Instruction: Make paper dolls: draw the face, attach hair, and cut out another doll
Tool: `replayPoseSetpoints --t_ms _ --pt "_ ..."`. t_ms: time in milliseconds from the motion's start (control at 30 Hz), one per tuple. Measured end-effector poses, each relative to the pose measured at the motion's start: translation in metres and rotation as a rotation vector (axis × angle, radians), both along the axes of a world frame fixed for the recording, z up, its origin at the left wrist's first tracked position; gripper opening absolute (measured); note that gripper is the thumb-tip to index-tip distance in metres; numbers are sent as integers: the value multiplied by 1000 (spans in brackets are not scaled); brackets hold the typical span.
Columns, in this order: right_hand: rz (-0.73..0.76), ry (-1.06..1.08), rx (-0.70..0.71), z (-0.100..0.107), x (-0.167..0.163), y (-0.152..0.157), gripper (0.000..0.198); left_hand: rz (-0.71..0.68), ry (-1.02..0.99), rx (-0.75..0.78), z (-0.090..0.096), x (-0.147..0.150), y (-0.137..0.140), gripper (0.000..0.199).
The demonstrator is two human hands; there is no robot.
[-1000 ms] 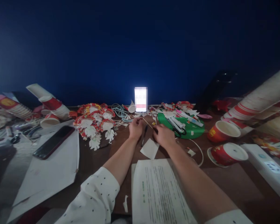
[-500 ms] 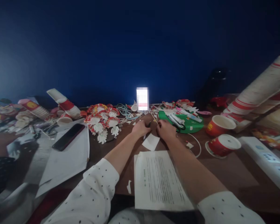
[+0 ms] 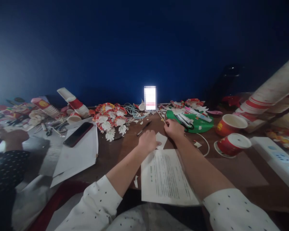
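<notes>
My left hand (image 3: pixel 148 141) lies at the left edge of a small white piece of paper (image 3: pixel 162 140); its thumb is on the paper and its fingers are curled, partly hidden. A dark pen (image 3: pixel 144 128) rests on the brown table just beyond that hand. My right hand (image 3: pixel 174 129) is closed, fingers curled, beside the green sheet (image 3: pixel 201 125); what it holds, if anything, I cannot make out. Below both hands, between my forearms, lies a printed sheet (image 3: pixel 167 176).
Scissors and pens lie on the green sheet. At right stand two red paper cups (image 3: pixel 231 125) and a white power strip (image 3: pixel 276 163). Red-and-white paper crafts (image 3: pixel 109 120) and a phone (image 3: pixel 78 134) on papers are left. Another person's arm (image 3: pixel 9 157) shows far left.
My left hand has let go of the pen, now lying on the table, and moved nearer to me onto the small paper, which has turned. My right hand stays about where it was.
</notes>
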State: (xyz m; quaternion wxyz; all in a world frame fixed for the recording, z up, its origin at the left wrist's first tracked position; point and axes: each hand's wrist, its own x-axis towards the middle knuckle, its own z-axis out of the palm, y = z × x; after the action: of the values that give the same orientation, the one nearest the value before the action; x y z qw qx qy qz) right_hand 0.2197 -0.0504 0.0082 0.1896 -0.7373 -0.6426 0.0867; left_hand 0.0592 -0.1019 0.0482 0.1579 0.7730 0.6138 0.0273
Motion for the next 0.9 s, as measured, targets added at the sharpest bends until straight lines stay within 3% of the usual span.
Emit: replayPoseSetpoints --t_ms 167,267,333,433,533,600,667,733,767,833,900 --pt "15 13 20 -1 2 -2 28 1 -199 48 -16 -2 10 13" --pt "-2 46 54 -1 0 -1 28 184 -403 104 -18 -14 27 17" --pt "1 120 185 0 -3 0 31 302 -609 26 -19 -19 36 18" --pt "111 316 350 0 -7 -2 42 417 -933 -91 -23 -17 43 14" --pt "279 453 315 -3 -8 -4 50 377 -1047 -132 -29 -10 45 16" --pt "329 445 338 -6 -7 -6 48 297 -964 -111 -29 -11 47 20" --pt "341 436 391 -8 -6 -6 41 223 -713 115 -26 -18 52 26" --pt "344 439 427 -8 -5 -6 37 231 -409 420 -23 -29 57 29" --pt "348 438 430 -8 -5 -6 35 227 -258 494 -22 -34 59 31" --pt "362 435 414 -7 -6 -5 32 237 -50 500 -23 -43 62 34" --pt "383 432 385 -6 -8 -5 29 252 35 437 -28 -47 63 35"
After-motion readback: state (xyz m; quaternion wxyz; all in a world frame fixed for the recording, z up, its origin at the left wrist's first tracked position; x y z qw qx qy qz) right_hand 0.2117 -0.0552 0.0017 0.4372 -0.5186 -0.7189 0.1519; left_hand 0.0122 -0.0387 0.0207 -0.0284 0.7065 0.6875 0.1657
